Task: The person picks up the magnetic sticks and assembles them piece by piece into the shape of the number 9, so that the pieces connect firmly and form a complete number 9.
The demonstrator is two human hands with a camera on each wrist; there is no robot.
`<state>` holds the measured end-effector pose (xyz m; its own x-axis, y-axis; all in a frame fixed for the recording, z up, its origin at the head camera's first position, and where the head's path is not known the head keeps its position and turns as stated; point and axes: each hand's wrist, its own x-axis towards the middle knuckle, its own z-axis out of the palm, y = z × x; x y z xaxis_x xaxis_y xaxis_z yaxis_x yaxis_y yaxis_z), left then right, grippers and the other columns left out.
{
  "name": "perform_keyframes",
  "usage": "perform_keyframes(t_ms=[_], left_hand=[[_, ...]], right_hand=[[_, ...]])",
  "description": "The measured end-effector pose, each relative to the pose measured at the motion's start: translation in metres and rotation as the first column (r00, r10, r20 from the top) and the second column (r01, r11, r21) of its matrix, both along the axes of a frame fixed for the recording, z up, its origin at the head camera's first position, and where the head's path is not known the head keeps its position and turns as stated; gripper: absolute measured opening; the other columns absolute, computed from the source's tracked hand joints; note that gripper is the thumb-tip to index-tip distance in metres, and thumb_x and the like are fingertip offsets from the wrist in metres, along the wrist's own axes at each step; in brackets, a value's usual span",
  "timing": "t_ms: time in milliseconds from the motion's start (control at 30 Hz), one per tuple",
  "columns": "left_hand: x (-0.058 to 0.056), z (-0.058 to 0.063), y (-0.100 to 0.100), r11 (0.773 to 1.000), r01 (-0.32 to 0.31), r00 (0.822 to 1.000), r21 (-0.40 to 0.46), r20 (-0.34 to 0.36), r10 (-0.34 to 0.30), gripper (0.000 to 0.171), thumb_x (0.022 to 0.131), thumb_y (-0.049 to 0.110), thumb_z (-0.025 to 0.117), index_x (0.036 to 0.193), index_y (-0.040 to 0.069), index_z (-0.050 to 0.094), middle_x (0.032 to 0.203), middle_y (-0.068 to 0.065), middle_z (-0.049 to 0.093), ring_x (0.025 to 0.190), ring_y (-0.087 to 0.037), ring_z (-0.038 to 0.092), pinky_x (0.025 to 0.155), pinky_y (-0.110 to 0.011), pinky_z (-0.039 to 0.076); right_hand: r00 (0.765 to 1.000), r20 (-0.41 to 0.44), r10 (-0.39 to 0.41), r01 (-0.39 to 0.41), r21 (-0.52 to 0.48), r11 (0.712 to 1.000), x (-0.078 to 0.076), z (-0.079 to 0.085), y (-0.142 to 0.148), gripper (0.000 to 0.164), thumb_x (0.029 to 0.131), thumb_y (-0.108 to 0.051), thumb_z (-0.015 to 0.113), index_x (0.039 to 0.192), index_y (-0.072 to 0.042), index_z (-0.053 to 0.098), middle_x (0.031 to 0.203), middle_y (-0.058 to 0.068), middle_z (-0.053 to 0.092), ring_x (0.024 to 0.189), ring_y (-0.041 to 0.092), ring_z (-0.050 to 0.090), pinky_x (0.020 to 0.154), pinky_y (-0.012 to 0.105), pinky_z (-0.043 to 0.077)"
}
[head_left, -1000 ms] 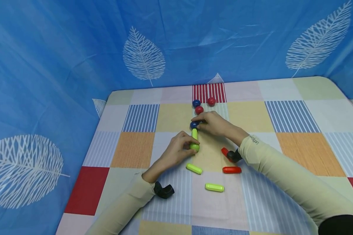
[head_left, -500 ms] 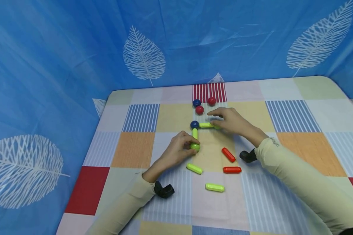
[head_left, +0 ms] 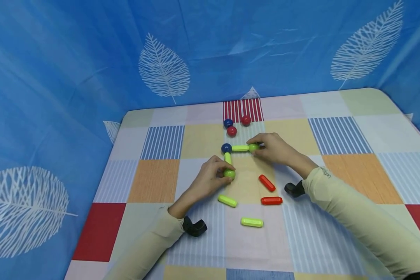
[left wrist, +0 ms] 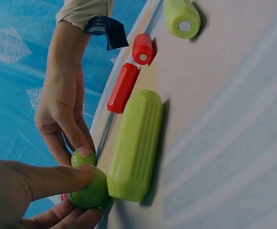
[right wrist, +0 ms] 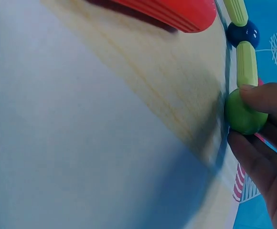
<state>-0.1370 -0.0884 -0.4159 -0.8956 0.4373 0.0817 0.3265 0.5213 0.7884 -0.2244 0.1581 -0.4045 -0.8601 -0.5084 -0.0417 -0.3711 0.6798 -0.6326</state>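
Our left hand (head_left: pixel 210 178) has its fingers clamped on the near green ball (head_left: pixel 229 174), six o'clock from the blue corner ball (head_left: pixel 226 148); our right hand (head_left: pixel 276 148) pinches the far green ball (head_left: pixel 253 147) at three. The near lime rod (head_left: pixel 228 157) and far lime rod (head_left: pixel 240 148) link them mid-way across the counter (head_left: pixel 364 175). We judge everything light and hard, the glossy balls slippery, best held by their sides; the probably magnetic joints may swivel. Towards twelve, the back edge meets blue curtain (head_left: pixel 252 50); three offers more room.

Green balls (head_left: pixel 229 174) — part-hidden; lettering (head_left: pixel 325 172) — blurred
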Motion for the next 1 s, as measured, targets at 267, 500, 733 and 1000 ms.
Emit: perform_keyframes(t_ms=[267,500,733,1000], left_hand=[[0.0019,-0.0001,-0.0018,1.000,-0.015,1.000,0.024,0.005,0.015,0.025,0.084,0.003,0.077,0.108,0.005,0.073,0.099,-0.009,0.056,0.092,-0.020,0.059,0.083,-0.029,0.053],[-0.0002,-0.0010,0.0017,1.000,-0.010,1.000,0.015,-0.001,0.010,0.025,0.084,0.005,0.077,0.108,0.005,0.072,0.098,-0.010,0.056,0.090,-0.021,0.059,0.082,-0.033,0.052],[-0.0006,-0.0017,0.0021,1.000,-0.009,1.000,-0.003,-0.010,0.009,0.024,0.083,0.005,0.077,0.107,0.005,0.073,0.098,-0.009,0.057,0.090,-0.020,0.059,0.081,-0.031,0.052],[0.0004,-0.0009,0.0008,1.000,-0.008,1.000,0.002,-0.009,0.008,0.024,0.084,0.004,0.077,0.107,0.005,0.073,0.097,-0.008,0.056,0.090,-0.020,0.059,0.081,-0.028,0.053]], right_hand=[[0.999,0.049,-0.021,0.022,-0.015,1.000,-0.0022,-0.0002,0.0022,0.036,0.087,-0.003,0.069,0.123,-0.002,0.067,0.122,0.018,0.065,0.115,0.033,0.057,0.097,0.051,0.047],[0.997,0.072,-0.030,0.033,-0.031,0.999,-0.0031,-0.0018,0.0029,0.037,0.086,-0.003,0.070,0.123,-0.002,0.067,0.122,0.018,0.065,0.115,0.033,0.056,0.096,0.050,0.047],[0.995,0.086,-0.042,0.045,-0.029,0.999,-0.0032,-0.0030,0.0031,0.038,0.086,-0.003,0.070,0.124,-0.003,0.067,0.123,0.019,0.064,0.115,0.033,0.056,0.095,0.050,0.047],[0.995,0.095,-0.039,0.043,-0.041,0.998,-0.0031,-0.0037,0.0030,0.037,0.087,-0.002,0.069,0.124,-0.003,0.067,0.125,0.019,0.063,0.116,0.033,0.056,0.095,0.049,0.048]])
